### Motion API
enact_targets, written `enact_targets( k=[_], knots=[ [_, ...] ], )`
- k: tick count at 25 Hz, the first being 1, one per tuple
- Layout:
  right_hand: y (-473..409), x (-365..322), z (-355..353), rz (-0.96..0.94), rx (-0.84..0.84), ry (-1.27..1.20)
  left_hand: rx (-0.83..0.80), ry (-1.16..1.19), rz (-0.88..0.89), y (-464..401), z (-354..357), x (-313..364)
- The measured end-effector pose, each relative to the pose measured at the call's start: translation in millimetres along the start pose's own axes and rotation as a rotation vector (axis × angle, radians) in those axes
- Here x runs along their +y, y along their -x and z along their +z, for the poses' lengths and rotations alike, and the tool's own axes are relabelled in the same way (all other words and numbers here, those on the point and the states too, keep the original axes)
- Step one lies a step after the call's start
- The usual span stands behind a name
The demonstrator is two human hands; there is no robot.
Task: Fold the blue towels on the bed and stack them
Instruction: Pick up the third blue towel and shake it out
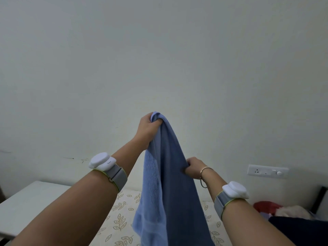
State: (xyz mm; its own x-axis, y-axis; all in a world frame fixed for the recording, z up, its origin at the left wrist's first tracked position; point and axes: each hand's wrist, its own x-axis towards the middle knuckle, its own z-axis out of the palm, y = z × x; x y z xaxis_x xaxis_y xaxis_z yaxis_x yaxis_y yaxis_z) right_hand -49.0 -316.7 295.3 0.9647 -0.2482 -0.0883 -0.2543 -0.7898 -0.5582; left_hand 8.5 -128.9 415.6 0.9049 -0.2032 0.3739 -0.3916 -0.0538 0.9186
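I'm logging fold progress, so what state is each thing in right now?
Blue towel: unfolded, lifted, hanging over the bed.
Left hand: raised, grips the towel's top.
Right hand: lower, pinches the towel's side edge.
Bed: leaf-print sheet showing.
Wall socket: nothing plugged in.

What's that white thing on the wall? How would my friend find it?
Look at the big pale wall, then go down to its right side, just above the bed. The switch plate is a long white rectangle there with a socket and a round knob, the only fitting on the wall.
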Motion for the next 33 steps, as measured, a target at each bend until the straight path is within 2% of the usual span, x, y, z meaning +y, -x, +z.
enact_targets(
  k=[2,5,9,11,13,15,17,19,20,23,30,33],
  knots=[
    [1.4,16.2,14.6,0.036,-0.015,-0.053,0.057,0.059,-0.019,1.3,-9.3,4.1],
    [-0.9,27.6,16.3,0.09,0.137,-0.238,0.1,0.07,-0.036,3.5,-23.3,3.8],
    [6.1,3.0,-9.3,0.092,0.296,-0.354,0.216,0.051,-0.109,-3.4,-47.1,-2.9],
    [18.3,-20.6,-27.6,-0.003,0.246,-0.346,0.311,0.034,-0.184,-8.4,-63.5,-8.2],
    [32.0,-45.6,-44.9,-0.125,0.125,-0.386,0.344,-0.055,-0.237,-9.0,-76.7,-13.3],
    [42.3,-66.9,-57.1,-0.24,0.09,-0.389,0.196,-0.307,-0.205,-1.0,-79.1,-14.1],
    [47.1,-83.7,-58.3,-0.316,0.132,-0.25,-0.15,-0.484,-0.079,15.0,-67.3,-10.5],
    [49.0,-95.6,-51.1,-0.357,0.145,-0.137,-0.516,-0.427,-0.06,36.1,-49.1,-9.9],
    [49.6,-98.4,-46.8,-0.364,0.148,-0.12,-0.631,-0.358,-0.116,44.7,-41.1,-13.8],
    [55.4,-93.8,-38.0,-0.378,0.127,-0.097,-0.692,-0.136,-0.286,64.5,-30.3,-26.8],
    [72.8,-86.0,-59.0,-0.417,-0.021,-0.271,-0.84,0.279,-0.302,57.5,-24.1,-14.2],
    [81.8,-87.3,-71.6,-0.402,0.009,-0.268,-0.787,0.239,-0.33,51.1,-21.0,-7.4]
  ],
)
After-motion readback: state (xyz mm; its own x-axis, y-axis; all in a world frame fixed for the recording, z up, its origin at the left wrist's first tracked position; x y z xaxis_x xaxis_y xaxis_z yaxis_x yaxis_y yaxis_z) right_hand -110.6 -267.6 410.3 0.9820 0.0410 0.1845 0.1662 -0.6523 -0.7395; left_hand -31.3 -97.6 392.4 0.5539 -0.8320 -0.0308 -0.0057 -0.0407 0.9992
